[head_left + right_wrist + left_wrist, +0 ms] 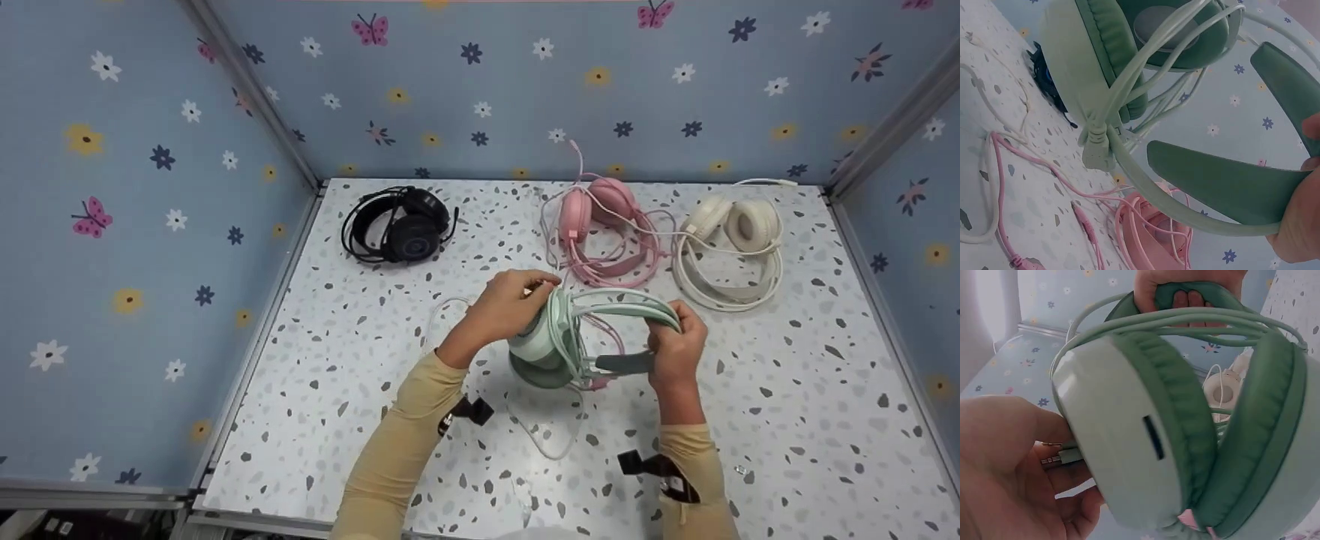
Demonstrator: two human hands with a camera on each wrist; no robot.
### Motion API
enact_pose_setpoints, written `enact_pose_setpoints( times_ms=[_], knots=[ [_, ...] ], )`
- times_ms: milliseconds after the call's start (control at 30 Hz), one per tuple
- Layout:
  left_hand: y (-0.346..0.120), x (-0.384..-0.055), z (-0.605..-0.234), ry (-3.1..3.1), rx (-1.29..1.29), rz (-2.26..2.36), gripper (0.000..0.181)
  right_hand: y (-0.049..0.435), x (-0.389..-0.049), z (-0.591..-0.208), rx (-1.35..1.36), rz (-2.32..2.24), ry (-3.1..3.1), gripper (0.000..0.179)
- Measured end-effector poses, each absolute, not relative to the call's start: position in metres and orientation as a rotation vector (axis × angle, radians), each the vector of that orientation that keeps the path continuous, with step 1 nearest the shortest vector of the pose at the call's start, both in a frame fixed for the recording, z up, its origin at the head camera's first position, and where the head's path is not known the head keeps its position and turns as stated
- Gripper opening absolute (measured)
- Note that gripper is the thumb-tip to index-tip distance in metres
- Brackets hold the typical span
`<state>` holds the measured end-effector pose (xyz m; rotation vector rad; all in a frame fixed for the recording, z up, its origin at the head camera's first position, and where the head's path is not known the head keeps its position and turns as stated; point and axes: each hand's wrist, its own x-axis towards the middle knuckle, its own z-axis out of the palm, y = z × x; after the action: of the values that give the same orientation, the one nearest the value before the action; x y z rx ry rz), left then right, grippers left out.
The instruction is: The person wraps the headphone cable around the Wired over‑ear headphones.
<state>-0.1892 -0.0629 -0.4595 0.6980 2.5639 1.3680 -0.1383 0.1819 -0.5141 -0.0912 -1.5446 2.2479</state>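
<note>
Pale green headphones (544,346) are held up off the table, their cord looped several times around the ear cups and headband. My right hand (677,345) grips the padded headband (1224,183), its fingers curled around it. At the opposite end, my left hand (514,304) is against an ear cup (1117,433). Two metal-tipped audio plugs (1061,457) of the cord sit between its thumb and fingers. Part of the left fingers is hidden behind the ear cup.
Black headphones (412,236) lie at the back left. Pink headphones (616,199) and white headphones (750,225) lie at the back right, with coiled cords. A loose white cord (551,455) and pink cord ends (1084,222) trail on the speckled table (322,420). Patterned panels enclose it.
</note>
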Motion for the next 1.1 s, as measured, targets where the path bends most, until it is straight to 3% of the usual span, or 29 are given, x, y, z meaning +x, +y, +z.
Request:
enact_pose_setpoints(
  times_ms=[100, 233, 300, 500, 800, 967, 1100],
  knots=[
    [-0.06, -0.179, -0.465, 2.575, 0.769, 1.355, 0.04, 0.181, -0.137, -0.513, -0.139, 2.193, -1.539, 0.025],
    [-0.056, -0.168, -0.474, 2.69, 0.811, 1.226, 0.076, 0.181, -0.139, -0.51, -0.206, 2.069, -1.6, 0.025],
    [-0.052, -0.164, -0.48, 2.78, 0.825, 1.19, 0.086, 0.181, -0.14, -0.508, -0.239, 1.988, -1.655, 0.024],
    [-0.042, -0.148, -0.502, 3.034, 0.802, 1.302, 0.069, 0.18, -0.145, -0.496, -0.263, 1.788, -1.889, 0.016],
    [-0.035, -0.136, -0.526, 3.227, 0.257, 1.756, 0.046, 0.144, -0.13, -0.459, 0.089, 1.422, -2.044, 0.012],
    [-0.055, -0.154, -0.529, 3.267, 0.244, 1.925, 0.04, 0.137, -0.139, -0.469, 0.322, 1.405, -2.132, 0.026],
    [-0.071, -0.173, -0.533, 3.105, 0.202, 2.094, 0.03, 0.141, -0.151, -0.476, 0.464, 1.374, -2.221, 0.054]
  ],
)
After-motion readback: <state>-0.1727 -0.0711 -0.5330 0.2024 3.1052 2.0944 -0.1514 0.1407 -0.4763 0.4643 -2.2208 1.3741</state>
